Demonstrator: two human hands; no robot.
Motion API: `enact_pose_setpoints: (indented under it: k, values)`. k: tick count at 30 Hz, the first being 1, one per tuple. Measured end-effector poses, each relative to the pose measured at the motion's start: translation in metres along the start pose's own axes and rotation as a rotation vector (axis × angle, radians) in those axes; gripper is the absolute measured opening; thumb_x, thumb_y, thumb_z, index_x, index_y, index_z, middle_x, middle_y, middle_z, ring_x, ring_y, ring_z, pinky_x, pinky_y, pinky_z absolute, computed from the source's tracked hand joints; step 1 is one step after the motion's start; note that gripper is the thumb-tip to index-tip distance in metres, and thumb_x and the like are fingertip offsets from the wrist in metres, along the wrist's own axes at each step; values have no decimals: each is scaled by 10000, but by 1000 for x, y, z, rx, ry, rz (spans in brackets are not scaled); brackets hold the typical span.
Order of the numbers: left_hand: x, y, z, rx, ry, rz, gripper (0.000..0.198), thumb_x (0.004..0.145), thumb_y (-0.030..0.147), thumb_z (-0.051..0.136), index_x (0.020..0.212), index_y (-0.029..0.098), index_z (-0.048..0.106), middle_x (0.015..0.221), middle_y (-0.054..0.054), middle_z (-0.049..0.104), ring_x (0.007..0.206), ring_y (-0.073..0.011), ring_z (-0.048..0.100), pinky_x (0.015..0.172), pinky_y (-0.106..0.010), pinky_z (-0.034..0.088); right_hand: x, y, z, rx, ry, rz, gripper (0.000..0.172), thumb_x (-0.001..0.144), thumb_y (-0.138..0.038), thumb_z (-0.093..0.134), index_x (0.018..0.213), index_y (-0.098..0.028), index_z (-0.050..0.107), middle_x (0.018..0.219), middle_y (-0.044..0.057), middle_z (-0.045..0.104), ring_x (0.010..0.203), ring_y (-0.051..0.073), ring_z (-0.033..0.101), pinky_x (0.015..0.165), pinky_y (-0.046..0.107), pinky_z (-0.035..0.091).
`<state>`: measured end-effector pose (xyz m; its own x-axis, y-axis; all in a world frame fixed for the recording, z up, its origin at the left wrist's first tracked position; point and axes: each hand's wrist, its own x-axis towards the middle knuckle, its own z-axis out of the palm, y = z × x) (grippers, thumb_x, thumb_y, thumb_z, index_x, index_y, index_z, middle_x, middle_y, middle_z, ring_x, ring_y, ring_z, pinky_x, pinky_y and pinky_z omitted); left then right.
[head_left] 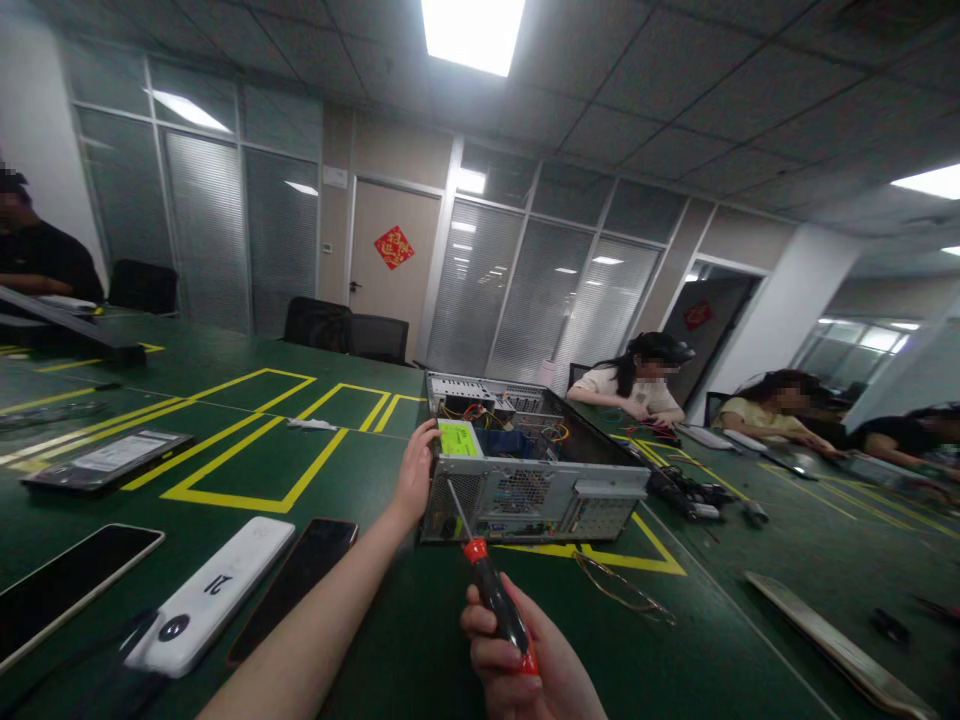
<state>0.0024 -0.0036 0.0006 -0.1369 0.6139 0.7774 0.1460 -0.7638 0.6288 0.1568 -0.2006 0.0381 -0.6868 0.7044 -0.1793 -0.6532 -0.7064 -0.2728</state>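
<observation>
An opened computer case (540, 500) lies on the green table in front of me, its rear panel facing me. Inside it are loose wires and, at the near left corner, a power supply (459, 440) with a bright yellow-green label. My left hand (414, 480) grips the case's left side, fingertips over the top edge beside the power supply. In my right hand (514, 650) is a red and black screwdriver (499, 600). The shaft points up at the perforated left part of the rear panel; whether the tip sits on a screw I cannot tell.
To the left lie a hard drive (109, 460), a white power bank (214, 595) and two phones (71, 580). Glasses (622, 590) lie before the case. Black cables (694, 490) and a long flat strip (832, 640) are on the right. Several people sit around the table.
</observation>
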Motion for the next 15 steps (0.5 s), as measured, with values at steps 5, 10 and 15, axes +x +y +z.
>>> enact_pose_setpoints:
  k: [5,10,15]
  values:
    - [0,-2,1,19,14,8,434,999,452,245,1148,223,583,1377,-92,526,1303,-214,487,1127,-445,373,1,-1,-4,-15,9,-41,350,722,-292,813,886,-63,607,640,-42,567,407,-28,337,296,47,162]
    - [0,-1,0,18,-1,17,442,1000,461,236,1164,224,571,1388,-96,514,1316,-212,473,1132,-442,363,1,5,-2,-102,119,-57,354,665,-307,854,739,-74,597,526,-76,509,379,-29,317,313,41,219]
    - [0,-1,0,7,-3,6,431,998,454,243,1162,229,571,1392,-91,510,1321,-214,468,1137,-437,351,5,8,2,-126,296,-85,404,624,-318,871,832,-69,630,676,7,649,464,28,497,376,94,395]
